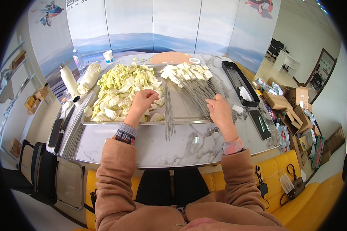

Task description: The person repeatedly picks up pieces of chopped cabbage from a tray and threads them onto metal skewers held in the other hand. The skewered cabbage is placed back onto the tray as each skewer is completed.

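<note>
My left hand (144,101) is over the near right part of a heap of cut napa cabbage (115,95), its fingers curled towards the thumb. Whether anything is pinched there is hidden. My right hand (219,111) is beside the near ends of a fan of thin metal skewers (196,93), fingers bent; I cannot tell if it grips one. The far ends of those skewers meet white cabbage pieces (188,72). Between my hands, a narrow bundle of skewers (169,115) lies across the front rim of the metal tray (185,119).
To the left are a whole napa cabbage (89,78), a white bottle (68,79), a knife (64,130) and more skewers (74,138). A black box (240,83) and a phone (260,124) lie right. Behind the tray are a round board (169,57) and a paper cup (108,57).
</note>
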`<state>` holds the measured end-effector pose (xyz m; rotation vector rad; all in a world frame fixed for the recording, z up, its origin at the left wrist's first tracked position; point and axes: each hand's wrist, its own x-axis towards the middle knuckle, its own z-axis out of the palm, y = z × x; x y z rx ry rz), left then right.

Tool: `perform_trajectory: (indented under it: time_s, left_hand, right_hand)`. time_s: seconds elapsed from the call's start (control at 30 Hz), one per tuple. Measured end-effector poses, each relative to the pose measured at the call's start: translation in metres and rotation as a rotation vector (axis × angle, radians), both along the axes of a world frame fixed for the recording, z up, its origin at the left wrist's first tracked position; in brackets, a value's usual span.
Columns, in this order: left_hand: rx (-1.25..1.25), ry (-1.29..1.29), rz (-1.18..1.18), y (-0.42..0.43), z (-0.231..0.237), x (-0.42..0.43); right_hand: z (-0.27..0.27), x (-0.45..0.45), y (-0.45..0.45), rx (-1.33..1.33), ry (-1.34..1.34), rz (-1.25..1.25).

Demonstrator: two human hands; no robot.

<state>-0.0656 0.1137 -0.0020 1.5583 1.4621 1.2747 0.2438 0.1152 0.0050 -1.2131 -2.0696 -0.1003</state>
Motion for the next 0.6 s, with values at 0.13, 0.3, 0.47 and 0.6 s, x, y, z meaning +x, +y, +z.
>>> perform_trajectory:
  time_s: [0.13, 0.3, 0.47, 0.6]
  left_hand:
    - [0.054, 0.088, 0.04, 0.001, -0.004, 0.0]
    - [0.088, 0.153, 0.06, 0.004, -0.007, -0.002]
    - [0.054, 0.181, 0.056, 0.007, -0.008, -0.003]
    - [0.117, 0.18, 0.052, 0.007, -0.012, -0.004]
  right_hand:
    - [-0.003, 0.0, 0.001, 0.077, -0.027, 0.018]
    - [0.005, -0.005, -0.004, 0.143, -0.046, 0.0]
    - [0.009, -0.02, -0.008, 0.121, 0.072, 0.121]
    - [0.009, -0.054, -0.013, -0.203, 0.204, 0.263]
